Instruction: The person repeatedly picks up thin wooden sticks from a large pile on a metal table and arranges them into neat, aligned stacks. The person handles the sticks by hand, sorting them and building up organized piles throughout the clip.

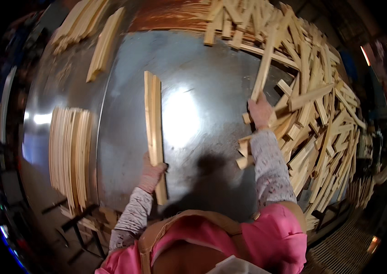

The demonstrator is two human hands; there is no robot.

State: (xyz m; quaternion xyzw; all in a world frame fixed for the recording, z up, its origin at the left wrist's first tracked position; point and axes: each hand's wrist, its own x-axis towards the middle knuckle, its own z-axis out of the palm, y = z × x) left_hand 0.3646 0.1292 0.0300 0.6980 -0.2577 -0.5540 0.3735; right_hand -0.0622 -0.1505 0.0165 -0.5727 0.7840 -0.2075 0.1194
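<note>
I see two hands on a grey, shiny metal desk [202, 68]. My left hand [151, 172] is closed around the lower part of a small bundle of long pale wooden slats [153, 123]; I count about two or three slats in it, but I cannot tell the exact number. The bundle stands almost along my view, its top end pointing away from me, its lower end past the hand toward my body. My right hand [260, 111] grips one long pale wooden slat [265, 64] at its near end; this slat rises away from the hand and leans over a big loose heap of pale wooden slats [321, 114] on the right side of the desk. The heap has too many pieces to count. On the left I see one neat stack of slats [70, 155] and, further away, two smaller groups of slats [104, 41]. The bundle and the single slat are well apart.
</note>
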